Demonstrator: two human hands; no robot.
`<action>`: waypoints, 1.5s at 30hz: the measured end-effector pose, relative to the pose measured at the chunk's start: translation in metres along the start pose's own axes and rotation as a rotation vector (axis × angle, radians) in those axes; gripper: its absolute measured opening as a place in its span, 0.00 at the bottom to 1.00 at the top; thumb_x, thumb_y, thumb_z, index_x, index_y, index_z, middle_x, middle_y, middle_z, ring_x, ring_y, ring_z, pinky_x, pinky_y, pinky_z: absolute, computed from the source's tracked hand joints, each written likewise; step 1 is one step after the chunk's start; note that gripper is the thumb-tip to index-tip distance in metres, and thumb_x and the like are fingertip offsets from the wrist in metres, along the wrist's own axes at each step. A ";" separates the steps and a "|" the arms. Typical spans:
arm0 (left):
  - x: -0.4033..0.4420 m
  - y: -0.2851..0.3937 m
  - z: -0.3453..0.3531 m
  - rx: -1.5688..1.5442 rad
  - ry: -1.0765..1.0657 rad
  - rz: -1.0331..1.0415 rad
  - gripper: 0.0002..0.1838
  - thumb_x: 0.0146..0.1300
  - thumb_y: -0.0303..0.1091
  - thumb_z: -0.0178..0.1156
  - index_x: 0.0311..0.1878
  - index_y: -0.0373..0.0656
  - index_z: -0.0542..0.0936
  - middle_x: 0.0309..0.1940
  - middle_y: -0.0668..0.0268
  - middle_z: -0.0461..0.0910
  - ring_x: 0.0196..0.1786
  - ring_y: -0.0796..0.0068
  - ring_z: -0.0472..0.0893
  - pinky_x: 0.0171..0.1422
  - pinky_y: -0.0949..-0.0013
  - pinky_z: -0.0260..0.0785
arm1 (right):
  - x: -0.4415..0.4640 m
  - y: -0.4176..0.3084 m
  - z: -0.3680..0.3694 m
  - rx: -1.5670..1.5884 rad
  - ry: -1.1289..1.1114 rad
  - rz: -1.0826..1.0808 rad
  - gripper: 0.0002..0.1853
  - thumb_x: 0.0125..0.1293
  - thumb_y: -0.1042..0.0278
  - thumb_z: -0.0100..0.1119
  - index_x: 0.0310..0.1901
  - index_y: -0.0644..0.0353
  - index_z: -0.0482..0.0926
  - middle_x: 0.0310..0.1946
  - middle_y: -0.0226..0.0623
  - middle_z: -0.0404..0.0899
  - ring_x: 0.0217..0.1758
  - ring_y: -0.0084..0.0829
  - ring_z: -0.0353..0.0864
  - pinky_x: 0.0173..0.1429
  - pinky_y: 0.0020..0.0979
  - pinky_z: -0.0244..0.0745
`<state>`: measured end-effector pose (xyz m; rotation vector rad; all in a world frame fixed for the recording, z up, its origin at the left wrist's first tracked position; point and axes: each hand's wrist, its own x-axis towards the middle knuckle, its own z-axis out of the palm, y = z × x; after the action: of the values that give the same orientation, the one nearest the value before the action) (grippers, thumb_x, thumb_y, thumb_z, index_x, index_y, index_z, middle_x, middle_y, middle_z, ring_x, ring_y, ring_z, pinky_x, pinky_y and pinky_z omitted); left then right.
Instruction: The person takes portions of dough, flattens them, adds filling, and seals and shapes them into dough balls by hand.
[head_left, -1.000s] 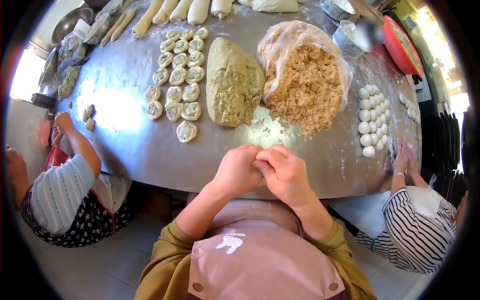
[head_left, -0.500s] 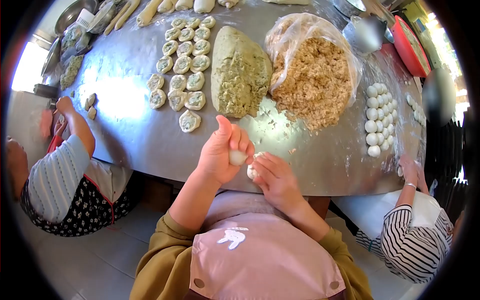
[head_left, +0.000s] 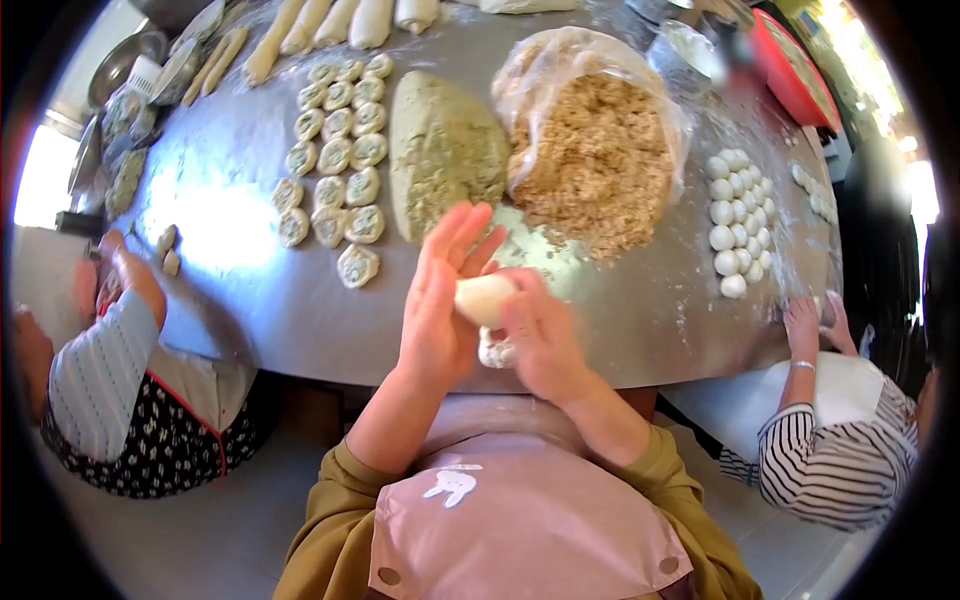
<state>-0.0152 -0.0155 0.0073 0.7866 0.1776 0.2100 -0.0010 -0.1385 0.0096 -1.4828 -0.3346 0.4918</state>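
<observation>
A smooth, pale piece of dough (head_left: 484, 300) is between my hands above the table's near edge. My left hand (head_left: 436, 305) is open, fingers stretched upward, with the dough against the palm side. My right hand (head_left: 545, 335), slightly blurred, is closed on the dough's right end with fingers and thumb. Just below, a rougher white dough piece (head_left: 494, 350) shows beside my right hand; whether that hand touches it I cannot tell. Beyond my hands lie a mound of greenish filling (head_left: 445, 150) and a heap of brown crumbly filling (head_left: 595, 160) partly under clear plastic.
Rows of dough pieces with green filling (head_left: 337, 124) lie left on the metal table (head_left: 400, 345). White dough balls (head_left: 722, 212) stand right, beyond them a red basin (head_left: 790, 70). Dough rolls (head_left: 370, 22) lie at the back. Co-workers' hands are at left (head_left: 130, 270) and right (head_left: 803, 325).
My left hand has opened from around the pale dough, its fingers now extended. My right hand has moved up onto that dough. The rougher piece now shows below it. The view has shifted slightly.
</observation>
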 end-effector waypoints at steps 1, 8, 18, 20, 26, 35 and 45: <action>-0.001 -0.005 -0.014 0.114 -0.109 -0.010 0.21 0.73 0.48 0.47 0.48 0.39 0.78 0.49 0.59 0.79 0.46 0.67 0.78 0.62 0.56 0.67 | 0.001 0.006 0.008 0.010 -0.004 -0.066 0.23 0.74 0.48 0.45 0.55 0.61 0.68 0.45 0.46 0.76 0.43 0.40 0.79 0.46 0.36 0.74; -0.003 -0.026 0.021 0.079 -0.052 -0.122 0.35 0.69 0.66 0.39 0.48 0.39 0.75 0.48 0.56 0.77 0.55 0.61 0.75 0.65 0.54 0.63 | -0.018 0.020 -0.017 -0.015 0.140 -0.024 0.20 0.72 0.52 0.50 0.53 0.61 0.68 0.41 0.42 0.77 0.40 0.33 0.79 0.44 0.35 0.75; -0.004 -0.027 -0.018 0.406 -0.082 -0.184 0.23 0.74 0.50 0.43 0.60 0.41 0.68 0.57 0.62 0.71 0.56 0.68 0.74 0.59 0.66 0.63 | -0.103 0.014 -0.276 -0.586 1.252 0.290 0.23 0.69 0.46 0.54 0.47 0.61 0.74 0.29 0.38 0.79 0.22 0.24 0.76 0.28 0.27 0.72; -0.005 -0.030 -0.019 0.365 -0.084 -0.201 0.20 0.75 0.46 0.42 0.58 0.41 0.69 0.57 0.64 0.72 0.57 0.69 0.73 0.60 0.66 0.63 | -0.105 0.017 -0.303 -0.564 1.282 0.359 0.27 0.68 0.44 0.51 0.48 0.66 0.73 0.30 0.41 0.79 0.21 0.26 0.76 0.29 0.29 0.73; -0.012 -0.031 -0.016 0.410 -0.092 -0.262 0.18 0.75 0.43 0.45 0.58 0.41 0.69 0.57 0.65 0.71 0.57 0.70 0.73 0.60 0.67 0.63 | -0.088 0.063 -0.363 -0.813 1.100 0.601 0.31 0.67 0.45 0.45 0.49 0.75 0.74 0.43 0.61 0.80 0.46 0.54 0.81 0.53 0.44 0.74; -0.015 -0.025 -0.025 0.402 -0.062 -0.315 0.15 0.74 0.38 0.48 0.58 0.41 0.70 0.54 0.66 0.73 0.54 0.73 0.74 0.57 0.71 0.65 | -0.077 0.031 -0.348 -0.764 1.031 0.712 0.36 0.70 0.36 0.37 0.54 0.69 0.73 0.46 0.56 0.80 0.51 0.52 0.80 0.56 0.43 0.72; -0.003 0.015 -0.105 1.584 0.705 0.608 0.25 0.59 0.33 0.64 0.59 0.36 0.71 0.59 0.52 0.69 0.63 0.54 0.66 0.61 0.56 0.60 | -0.034 0.004 -0.163 -0.788 0.642 0.050 0.18 0.72 0.59 0.53 0.57 0.61 0.73 0.32 0.35 0.80 0.30 0.23 0.78 0.36 0.26 0.74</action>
<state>-0.0449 0.0655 -0.0538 2.3259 0.8229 0.9853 0.0509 -0.2962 -0.0028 -2.3163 0.0408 -0.1311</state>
